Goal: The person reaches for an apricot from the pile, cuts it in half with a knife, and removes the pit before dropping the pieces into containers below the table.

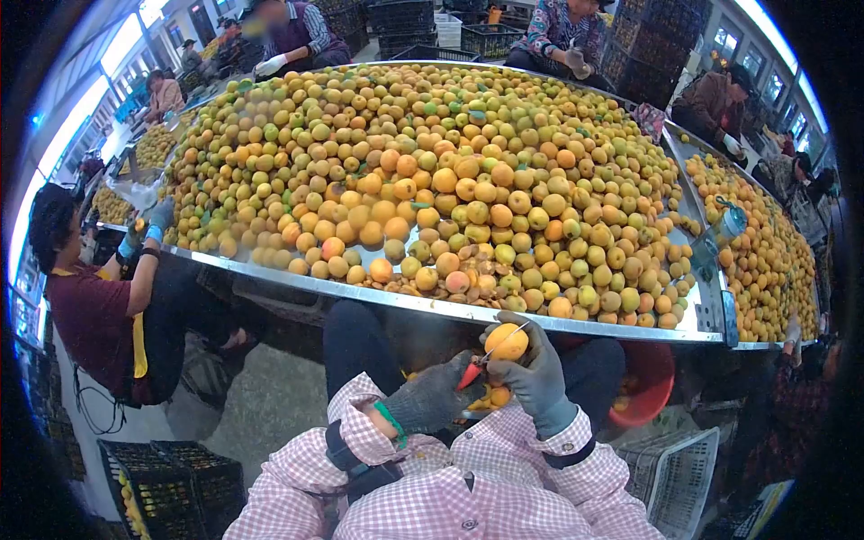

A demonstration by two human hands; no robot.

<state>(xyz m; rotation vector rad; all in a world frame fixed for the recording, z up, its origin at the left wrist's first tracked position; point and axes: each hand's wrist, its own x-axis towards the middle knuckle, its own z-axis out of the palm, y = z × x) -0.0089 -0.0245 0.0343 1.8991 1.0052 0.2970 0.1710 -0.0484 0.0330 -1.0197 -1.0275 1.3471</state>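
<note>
In a grey glove, my right hand [536,378] is closed around a yellow-orange fruit [507,342] above my lap, just below the table's metal edge. My left hand [430,393], also gloved in grey, is wrapped round the red handle of a small knife [469,375]. The thin blade reaches up against the fruit. Cut orange fruit pieces [493,396] lie below and between my hands. Beyond them, a large heap of yellow, green and orange fruit [405,171] covers the metal-edged table [423,307].
Black crates [184,486] stand at the lower left. A red basin [650,382] and a white crate [688,481] are on the right. A co-worker [94,297] sits at the left; others sit around the tables. A bottle [727,225] stands near the right table divider.
</note>
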